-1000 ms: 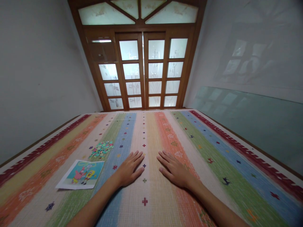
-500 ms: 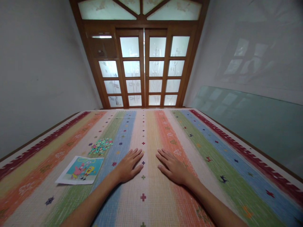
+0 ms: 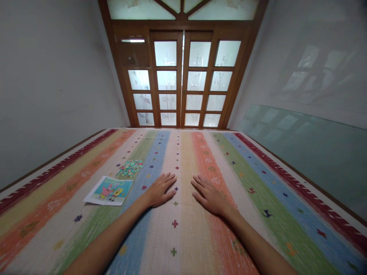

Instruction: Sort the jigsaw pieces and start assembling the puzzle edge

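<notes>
My left hand [image 3: 161, 191] lies palm down on the striped tablecloth [image 3: 189, 229], its fingers stretched out and holding nothing. Across a narrow gap, my right hand [image 3: 208, 195] rests flat as well, fingers slightly spread and nothing under them that I can see. Left of my left hand is a printed picture sheet [image 3: 110, 191] with a pink starfish and a yellow sponge cartoon figure on a teal background. Just beyond the sheet sits a heap of small jigsaw puzzle pieces [image 3: 130, 168], mostly teal and green with bits of pink. Neither hand touches the sheet or the pieces.
The table runs forward to a wooden door [image 3: 183, 76] with frosted glass panes. A pale wall [image 3: 51, 76] stands on the left. Along the right wall leans a greenish glass panel [image 3: 301, 145], close to the table's edge.
The view has shifted a little, so the door, picture sheet and puzzle pieces appear farther right. Both hands stay flat in the same places on the cloth.
</notes>
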`<state>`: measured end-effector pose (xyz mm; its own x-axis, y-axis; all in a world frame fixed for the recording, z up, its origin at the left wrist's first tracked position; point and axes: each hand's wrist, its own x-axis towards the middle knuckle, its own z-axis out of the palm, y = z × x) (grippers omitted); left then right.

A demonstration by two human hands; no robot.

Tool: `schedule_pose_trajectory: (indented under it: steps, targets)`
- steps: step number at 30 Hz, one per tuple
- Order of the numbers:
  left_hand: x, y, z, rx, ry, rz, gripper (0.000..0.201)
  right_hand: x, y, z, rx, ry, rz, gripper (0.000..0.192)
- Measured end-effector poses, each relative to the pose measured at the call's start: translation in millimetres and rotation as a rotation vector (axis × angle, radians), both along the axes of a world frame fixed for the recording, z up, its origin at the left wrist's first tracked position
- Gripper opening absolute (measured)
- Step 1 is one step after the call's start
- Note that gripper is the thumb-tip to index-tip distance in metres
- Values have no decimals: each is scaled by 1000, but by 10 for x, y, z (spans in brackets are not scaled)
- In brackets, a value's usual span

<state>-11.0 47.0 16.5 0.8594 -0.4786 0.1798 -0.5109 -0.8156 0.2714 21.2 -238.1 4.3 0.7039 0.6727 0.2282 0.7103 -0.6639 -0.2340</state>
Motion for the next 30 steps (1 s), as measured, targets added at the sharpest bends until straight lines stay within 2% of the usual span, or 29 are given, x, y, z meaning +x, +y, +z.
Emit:
schedule_pose_trajectory:
  steps: [3,7,10,13,18,23,30]
  targets:
    - [8,5,-10,-16,-28,46,54,11,-6,-14,-12,-8,3,54]
    - [52,169,-6,-63,-106,207,46,42,-29,-75,7,-25,12,55]
    - [94,445,43,-95,-158,377,45,63,-45,-126,39,-44,24,55]
    - [121,774,121,-93,-203,600,53,72,-53,-159,43,-56,27,55]
    - [147,1210,193,-8,-55,868,78,91,-68,-194,43,-58,27,56]
    - [217,1389,144,31,64,962,87,105,-81,-203,53,-46,35,56]
    - [303,1411,97,56,93,926,90,92,-75,-192,39,-48,24,57]
